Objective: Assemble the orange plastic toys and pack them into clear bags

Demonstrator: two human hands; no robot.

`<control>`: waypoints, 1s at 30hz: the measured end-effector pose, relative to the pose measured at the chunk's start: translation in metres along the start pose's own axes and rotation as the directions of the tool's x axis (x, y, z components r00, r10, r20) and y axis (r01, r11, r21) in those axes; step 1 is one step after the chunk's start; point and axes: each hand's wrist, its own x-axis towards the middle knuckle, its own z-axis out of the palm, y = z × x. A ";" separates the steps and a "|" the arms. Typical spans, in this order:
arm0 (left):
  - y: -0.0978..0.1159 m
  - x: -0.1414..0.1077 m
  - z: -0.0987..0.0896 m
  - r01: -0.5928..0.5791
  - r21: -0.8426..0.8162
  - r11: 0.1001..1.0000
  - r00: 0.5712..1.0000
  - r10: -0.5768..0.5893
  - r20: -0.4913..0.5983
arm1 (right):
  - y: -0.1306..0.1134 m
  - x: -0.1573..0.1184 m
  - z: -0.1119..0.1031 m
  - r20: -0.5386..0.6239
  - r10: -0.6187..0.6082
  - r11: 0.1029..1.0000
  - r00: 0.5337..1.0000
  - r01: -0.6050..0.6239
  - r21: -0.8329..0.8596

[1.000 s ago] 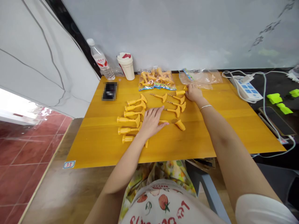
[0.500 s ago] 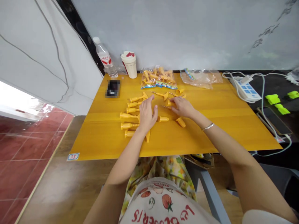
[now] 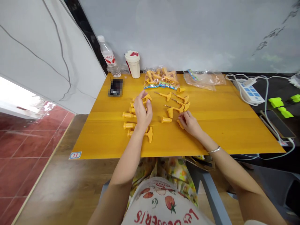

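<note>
My left hand (image 3: 143,113) hovers over a row of yellow capped corkscrews (image 3: 128,125), thumb apart from the fingers and nothing seen in it; it hides part of the row. My right hand (image 3: 191,124) has its fingertips closed around a loose yellow ribbed cap (image 3: 180,124) on the table. Just beyond it lie several bare corkscrews (image 3: 177,108) with spiral metal shafts and T-shaped yellow handles. Between the hands, one cap (image 3: 166,119) lies on its side, and another cap (image 3: 170,112) is beside the corkscrews. A further cap (image 3: 180,90) lies farther back.
Along the back of the yellow table (image 3: 225,134) are a water bottle (image 3: 109,59), a white cup (image 3: 133,65), a bag of yellow pieces (image 3: 161,78) and a crumpled clear bag (image 3: 206,78). To the right are a power strip (image 3: 249,92), cables and a phone (image 3: 277,123).
My right hand has moved away from the bare corkscrews, toward me, to the loose cap. My left hand has shifted slightly left and turned more upright. The view has shifted a little.
</note>
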 end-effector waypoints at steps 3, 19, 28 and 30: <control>0.001 -0.001 0.001 -0.002 0.033 0.999 1.000 0.002 0.015 | -0.001 0.022 0.006 -0.005 0.014 0.999 1.000 -0.014 0.045; -0.004 -0.006 0.007 -0.031 0.099 0.995 0.998 0.026 0.055 | 0.016 0.178 0.051 0.196 0.113 0.918 0.974 -0.027 -0.397; 0.005 -0.012 0.012 -0.116 0.101 0.988 0.952 0.082 0.294 | 0.040 0.150 0.013 -0.341 0.167 0.985 0.925 -0.169 0.022; 0.009 -0.011 0.013 -0.161 0.118 0.980 0.913 0.103 0.394 | 0.045 0.135 0.006 -0.352 0.255 0.960 0.900 -0.192 0.205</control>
